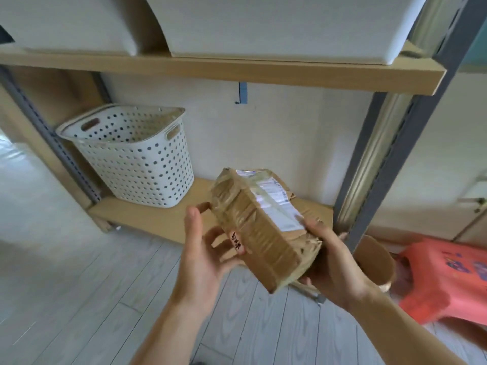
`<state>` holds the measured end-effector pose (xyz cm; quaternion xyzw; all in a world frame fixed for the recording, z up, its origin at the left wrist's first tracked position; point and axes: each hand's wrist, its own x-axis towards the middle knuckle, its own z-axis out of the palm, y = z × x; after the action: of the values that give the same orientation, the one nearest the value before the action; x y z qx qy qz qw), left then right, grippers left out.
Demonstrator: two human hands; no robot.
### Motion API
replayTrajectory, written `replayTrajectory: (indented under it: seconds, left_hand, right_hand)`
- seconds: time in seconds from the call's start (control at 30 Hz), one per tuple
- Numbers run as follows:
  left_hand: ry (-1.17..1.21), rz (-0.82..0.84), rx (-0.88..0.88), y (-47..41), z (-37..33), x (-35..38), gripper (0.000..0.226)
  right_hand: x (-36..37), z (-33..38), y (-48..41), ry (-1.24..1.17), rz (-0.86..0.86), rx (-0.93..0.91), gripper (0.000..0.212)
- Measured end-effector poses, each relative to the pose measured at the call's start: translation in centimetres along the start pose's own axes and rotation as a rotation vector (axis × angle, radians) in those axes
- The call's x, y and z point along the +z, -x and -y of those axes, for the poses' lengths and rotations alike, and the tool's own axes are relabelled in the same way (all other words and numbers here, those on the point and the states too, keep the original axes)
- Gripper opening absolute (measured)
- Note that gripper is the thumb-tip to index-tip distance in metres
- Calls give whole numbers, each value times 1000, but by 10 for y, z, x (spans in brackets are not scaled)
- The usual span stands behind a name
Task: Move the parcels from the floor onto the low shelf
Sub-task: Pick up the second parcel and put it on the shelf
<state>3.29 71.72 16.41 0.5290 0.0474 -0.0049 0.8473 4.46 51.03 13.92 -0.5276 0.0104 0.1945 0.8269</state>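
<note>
A brown cardboard parcel [263, 227], wrapped in clear tape with a white label on top, is held in the air in front of the low wooden shelf [158, 219]. My right hand [334, 264] grips its near right end. My left hand [203, 248] is at its left side with the fingers spread, touching the underside. Behind the parcel, part of another cardboard parcel [309, 210] lies flat on the shelf, mostly hidden.
A white perforated basket [131, 156] stands on the left of the low shelf. Above it is an upper shelf board [237, 72] with white bins [290, 25]. A grey metal upright [382, 167] rises at right. A red plastic stool [442, 280] and a brown cardboard tube [374, 262] sit on the floor at right.
</note>
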Motion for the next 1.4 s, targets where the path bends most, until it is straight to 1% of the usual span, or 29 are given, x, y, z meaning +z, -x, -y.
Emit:
replayTrajectory:
  seconds: [0.03,0.07,0.1,0.13,0.17,0.2,0.27,0.3,0.37,0.43,0.47,0.5,0.53,0.57,0.6,0.63,0.7,0.77,0.83,0.87,0.9,0.97,1.03,1.07,1.13,1.17,1.23,1.3,1.4]
  left_hand:
    - [8,-17,27,-3,-7,-6,74]
    - [-22,-32,42,-6,-12,-12,73]
    - [-62,-15,36,-8,-13,-18,79]
    - [-101,42,6,-7,-15,-19,86]
    - [-147,108,-38,-5,-13,-22,87]
    - [-210,157,-70,-1,-12,-21,79]
    - [-285,158,-74,1,-8,-20,58]
    - [-317,136,-46,1,-6,-20,48]
    - [-437,75,83,1,-7,-21,39]
    - [-526,-42,202,0,-10,-24,46]
    - [-555,-143,211,-1,-11,-29,58]
    - [-549,-229,173,-4,-11,-34,74]
    - [-495,-250,81,-7,-11,-39,92]
    - [-423,-190,-51,-11,-10,-43,102]
    - [-401,-77,-154,-12,-9,-44,104]
    - [-479,12,-145,-13,-6,-45,102]
    - [-772,-3,62,-18,2,-52,92]
    - [-992,-57,247,-23,4,-56,90]
    - [-1130,8,399,-26,7,-60,92]
    - [-1189,63,453,-28,10,-62,92]
    - [-1259,122,505,-28,11,-64,94]
    - [-1406,238,596,-28,14,-69,98]
    - [-1487,295,643,-27,17,-75,99]
    - [-1506,302,669,-28,21,-80,99]
    - [-1524,265,604,-29,25,-88,104]
    - [-1530,202,498,-31,26,-92,111]
    - [-1523,92,216,-34,23,-104,123]
    - [-1495,113,-36,-33,18,-115,114]
    - [-1502,309,-290,-29,14,-128,84]
  right_hand:
    - [0,5,3,-44,-28,51,63]
    - [-3,8,4,-65,-45,112,65]
    - [-4,11,6,-66,-43,174,70]
    - [-8,10,6,-39,-30,219,74]
    - [-9,8,6,-5,-32,257,75]
    - [-9,5,6,25,-38,282,72]
    - [-8,-1,3,22,-70,320,71]
    - [-8,-3,0,10,-67,312,75]
    - [-11,-3,-7,-4,-35,267,82]
    - [-12,-5,-12,-8,17,213,68]
    - [-12,-9,-17,-22,69,169,66]
    - [-7,-14,-20,-36,136,135,68]
    - [-4,-22,-24,-42,180,98,63]
    - [0,-31,-26,-9,190,61,54]
    - [4,-39,-28,88,182,18,47]
    - [10,-43,-29,225,152,-19,42]
    - [10,-45,-34,419,49,-72,45]
    - [6,-37,-37,340,-61,-55,58]
    - [-2,-30,-43,237,-66,31,85]
    - [-7,-26,-47,240,-53,58,90]
    - [-6,-19,-47,272,-36,53,84]
    - [-12,-9,-55,387,8,51,61]
    - [-20,-5,-66,498,160,139,67]
    - [-24,-7,-72,564,252,195,64]
    - [-31,-16,-89,591,288,267,50]
    - [-28,-20,-97,565,259,272,49]
    - [-23,-34,-125,548,114,214,52]
    - [-18,-48,-161,642,-82,128,58]
    - [-13,-63,-219,965,-256,-16,55]
